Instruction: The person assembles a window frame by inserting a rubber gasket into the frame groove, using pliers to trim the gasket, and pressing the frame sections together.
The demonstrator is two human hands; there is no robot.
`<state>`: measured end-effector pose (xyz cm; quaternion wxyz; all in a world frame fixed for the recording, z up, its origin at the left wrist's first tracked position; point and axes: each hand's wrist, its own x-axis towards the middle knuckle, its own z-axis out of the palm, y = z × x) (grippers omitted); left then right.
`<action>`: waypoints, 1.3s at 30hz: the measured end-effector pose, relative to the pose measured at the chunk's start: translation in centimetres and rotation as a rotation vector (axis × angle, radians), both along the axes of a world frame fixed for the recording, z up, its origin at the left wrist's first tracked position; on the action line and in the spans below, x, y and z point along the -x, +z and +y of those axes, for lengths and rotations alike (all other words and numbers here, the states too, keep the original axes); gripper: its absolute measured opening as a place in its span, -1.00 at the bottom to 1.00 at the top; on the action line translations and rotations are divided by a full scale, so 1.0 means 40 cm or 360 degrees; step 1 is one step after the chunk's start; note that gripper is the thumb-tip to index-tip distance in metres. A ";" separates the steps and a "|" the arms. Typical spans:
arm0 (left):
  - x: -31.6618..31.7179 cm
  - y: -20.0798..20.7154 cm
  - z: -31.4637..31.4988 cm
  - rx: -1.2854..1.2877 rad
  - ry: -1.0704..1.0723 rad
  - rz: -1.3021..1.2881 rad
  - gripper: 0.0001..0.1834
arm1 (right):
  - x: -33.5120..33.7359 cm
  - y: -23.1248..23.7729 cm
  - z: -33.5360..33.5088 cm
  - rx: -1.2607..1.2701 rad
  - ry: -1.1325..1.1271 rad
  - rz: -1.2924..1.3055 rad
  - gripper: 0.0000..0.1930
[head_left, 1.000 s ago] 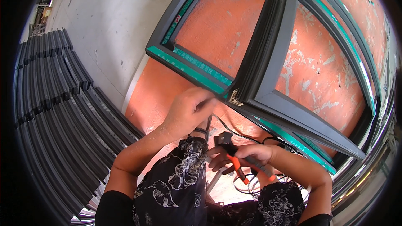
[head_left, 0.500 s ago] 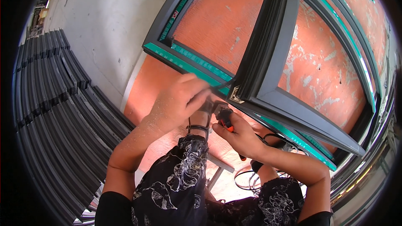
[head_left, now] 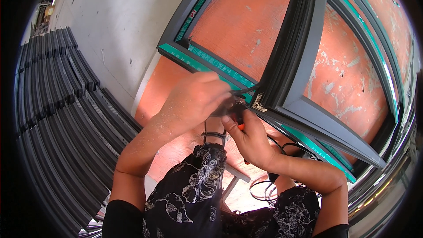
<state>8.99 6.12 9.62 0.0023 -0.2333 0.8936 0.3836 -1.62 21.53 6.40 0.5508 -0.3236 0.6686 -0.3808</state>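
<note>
My right hand [head_left: 254, 143] is wrapped round a hand tool with red-orange and black handles, probably pliers or cutters [head_left: 241, 127]; its dark head is partly hidden. My left hand [head_left: 198, 97], its fingers blurred and closed, is at a thin black rubber strip [head_left: 247, 90] that runs to the corner of a grey window sash [head_left: 304, 101]. Both hands are close together, just left of that corner, above my leg. The sash's cut corner shows a pale metal piece [head_left: 259, 102]. Beneath the sash lies a grey outer frame with green film [head_left: 207, 64].
Long dark profiles [head_left: 57, 128] are stacked on the left. A worn orange board [head_left: 246, 17] lies under the frames. More black strip [head_left: 264, 189] lies coiled on the floor by my feet, near a grey stool-like leg [head_left: 233, 180]. Pale concrete floor [head_left: 114, 22] stretches beyond.
My left hand has moved right and closer to the tool. My right hand has turned slightly inward, bringing the tool's head up by the left fingers. The whole view has shifted a little.
</note>
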 end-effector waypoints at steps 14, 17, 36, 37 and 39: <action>-0.001 0.004 0.097 -0.0190 0.0240 -0.0083 -0.87 | 0.000 0.000 0.104 -0.0089 0.0175 0.0085 -0.61; 0.012 -0.011 0.149 -0.0437 0.0504 -0.0061 -0.86 | 0.018 0.010 0.140 -0.0292 0.0220 0.0049 -0.63; -0.001 -0.007 0.080 -0.0205 0.0326 -0.0140 -0.84 | 0.025 -0.015 0.100 -0.0114 0.0160 -0.0025 -0.64; 0.002 -0.009 0.066 -0.0179 0.0272 -0.0127 -0.85 | 0.022 -0.022 0.090 -0.0137 0.0134 -0.0105 -0.63; 0.005 -0.013 0.044 -0.0150 0.0218 -0.0118 -0.86 | 0.006 -0.039 0.073 -0.0110 0.0044 -0.0217 -0.63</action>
